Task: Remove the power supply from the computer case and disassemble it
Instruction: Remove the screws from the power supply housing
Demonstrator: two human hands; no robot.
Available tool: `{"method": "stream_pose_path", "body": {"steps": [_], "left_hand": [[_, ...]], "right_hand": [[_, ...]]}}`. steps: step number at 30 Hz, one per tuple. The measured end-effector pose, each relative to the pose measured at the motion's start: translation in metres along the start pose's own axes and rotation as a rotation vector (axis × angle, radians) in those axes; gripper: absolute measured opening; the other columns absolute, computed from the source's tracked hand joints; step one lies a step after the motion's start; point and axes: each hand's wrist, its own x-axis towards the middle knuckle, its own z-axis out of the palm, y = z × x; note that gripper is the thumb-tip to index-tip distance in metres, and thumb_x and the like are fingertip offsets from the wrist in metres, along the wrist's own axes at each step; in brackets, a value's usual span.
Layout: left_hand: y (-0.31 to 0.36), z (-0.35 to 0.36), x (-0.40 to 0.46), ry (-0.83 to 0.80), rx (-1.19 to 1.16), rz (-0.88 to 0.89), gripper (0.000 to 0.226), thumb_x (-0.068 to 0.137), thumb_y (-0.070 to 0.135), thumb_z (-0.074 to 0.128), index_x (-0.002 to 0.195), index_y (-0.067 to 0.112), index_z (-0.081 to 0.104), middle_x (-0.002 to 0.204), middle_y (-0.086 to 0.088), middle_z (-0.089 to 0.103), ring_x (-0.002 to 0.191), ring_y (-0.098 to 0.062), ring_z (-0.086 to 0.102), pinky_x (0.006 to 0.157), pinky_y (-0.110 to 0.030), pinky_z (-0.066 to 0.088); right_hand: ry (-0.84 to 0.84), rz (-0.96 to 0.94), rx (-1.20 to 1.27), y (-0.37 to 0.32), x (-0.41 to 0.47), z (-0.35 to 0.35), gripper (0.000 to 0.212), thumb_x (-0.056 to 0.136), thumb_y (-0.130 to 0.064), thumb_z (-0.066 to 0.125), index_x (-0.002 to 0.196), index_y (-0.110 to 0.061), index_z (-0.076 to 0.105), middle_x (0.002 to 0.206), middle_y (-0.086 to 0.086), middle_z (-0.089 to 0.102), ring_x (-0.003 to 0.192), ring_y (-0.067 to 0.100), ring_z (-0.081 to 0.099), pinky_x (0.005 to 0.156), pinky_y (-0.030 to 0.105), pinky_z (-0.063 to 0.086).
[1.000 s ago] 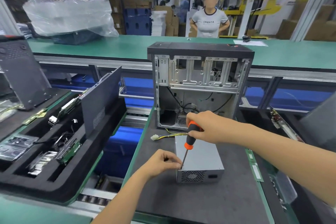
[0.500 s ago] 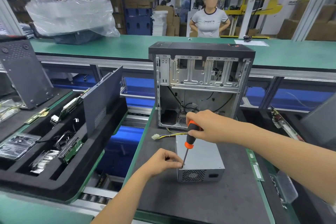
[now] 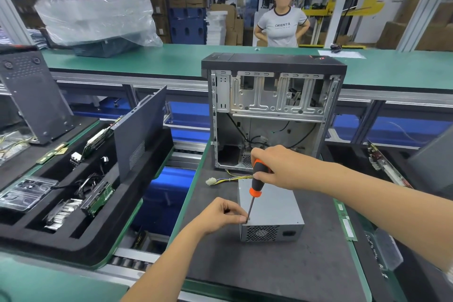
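At lower centre of the frame the power supply (image 3: pixel 272 206) lies on the dark mat (image 3: pixel 269 265), just in front of the open computer case (image 3: pixel 272 110). The right hand (image 3: pixel 274 167), arm reaching in from the right, grips an orange-and-black screwdriver (image 3: pixel 256 185) tilted down to the unit's near-left top corner. The left hand (image 3: pixel 220 216) has its fingers curled, pinching by the tip; what they pinch I cannot tell.
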Motion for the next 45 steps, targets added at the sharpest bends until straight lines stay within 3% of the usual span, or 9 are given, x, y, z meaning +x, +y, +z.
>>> {"method": "stream_pose_path", "body": {"steps": [9,14,16,20,24,30,36,41,45], "left_hand": [[0.011,-0.001,0.006,-0.024,-0.101,0.09,0.013,0.083,0.03,0.077,0.094,0.023,0.079,0.065,-0.008,0.041,0.056,-0.008,0.028,0.051,-0.012,0.028],[0.011,0.004,0.009,-0.001,-0.129,0.087,0.027,0.072,0.045,0.081,0.088,0.023,0.08,0.088,-0.01,0.051,0.086,-0.021,0.043,0.086,-0.035,0.042],[0.012,0.004,0.009,0.002,-0.112,0.079,0.029,0.072,0.046,0.081,0.088,0.022,0.08,0.084,-0.011,0.049,0.08,-0.023,0.039,0.083,-0.035,0.036],[0.026,-0.002,0.006,-0.025,-0.117,0.111,0.017,0.082,0.037,0.077,0.094,0.026,0.078,0.067,-0.024,0.036,0.063,-0.014,0.031,0.059,-0.016,0.03],[0.039,-0.004,0.005,-0.048,-0.174,0.132,0.015,0.087,0.018,0.073,0.082,0.03,0.079,0.095,0.002,0.076,0.068,0.006,0.053,0.055,-0.009,0.034],[0.038,-0.005,0.005,-0.007,-0.128,0.121,0.005,0.084,0.024,0.075,0.089,0.023,0.077,0.078,-0.004,0.062,0.06,-0.002,0.039,0.053,-0.013,0.029],[0.038,-0.009,0.006,-0.008,-0.116,0.113,0.012,0.079,0.035,0.078,0.08,0.023,0.077,0.079,-0.018,0.044,0.063,-0.012,0.027,0.053,-0.024,0.021],[0.04,-0.009,0.005,-0.003,-0.134,0.099,0.008,0.079,0.033,0.079,0.086,0.031,0.076,0.08,-0.018,0.053,0.06,-0.01,0.03,0.052,-0.02,0.023],[0.04,-0.01,0.006,-0.022,-0.121,0.096,0.018,0.078,0.039,0.078,0.084,0.023,0.078,0.08,-0.021,0.044,0.068,-0.024,0.023,0.056,-0.027,0.02]], "right_hand": [[-0.164,-0.141,-0.049,-0.011,0.007,-0.007,0.029,0.09,-0.006,0.057,0.111,-0.023,0.047,0.108,0.0,0.045,0.096,0.022,0.049,0.074,0.035,0.044],[-0.121,0.027,-0.097,-0.013,0.006,-0.017,0.055,0.083,-0.069,0.051,0.103,-0.017,0.049,0.078,-0.003,0.05,0.067,0.02,0.064,0.054,0.032,0.046],[-0.08,0.08,-0.248,-0.017,0.011,-0.014,0.059,0.09,-0.069,0.035,0.095,-0.012,0.049,0.07,0.002,0.048,0.047,0.015,0.056,0.048,0.03,0.042],[-0.141,-0.033,-0.241,-0.02,0.015,-0.013,0.032,0.1,-0.043,0.039,0.104,-0.013,0.046,0.079,0.005,0.049,0.069,0.022,0.05,0.057,0.034,0.038],[-0.318,-0.185,-0.193,-0.021,0.011,-0.025,0.022,0.095,-0.012,0.051,0.115,-0.022,0.049,0.106,0.001,0.043,0.088,0.022,0.048,0.055,0.026,0.03],[-0.144,-0.009,-0.326,-0.032,0.012,-0.024,0.044,0.094,-0.057,0.042,0.098,-0.013,0.051,0.082,0.003,0.052,0.064,0.022,0.057,0.055,0.031,0.043],[-0.303,-0.189,-0.208,-0.028,0.014,-0.03,0.03,0.093,-0.017,0.052,0.122,-0.026,0.047,0.109,0.002,0.04,0.087,0.024,0.052,0.065,0.037,0.045],[-0.042,-0.024,-0.376,-0.033,0.015,-0.031,0.056,0.084,-0.07,0.046,0.1,-0.017,0.048,0.075,-0.002,0.039,0.059,0.015,0.042,0.049,0.029,0.032],[-0.118,-0.098,-0.426,-0.033,0.016,-0.027,0.027,0.1,-0.038,0.043,0.11,-0.015,0.049,0.093,0.006,0.048,0.067,0.018,0.043,0.054,0.034,0.039]]}}
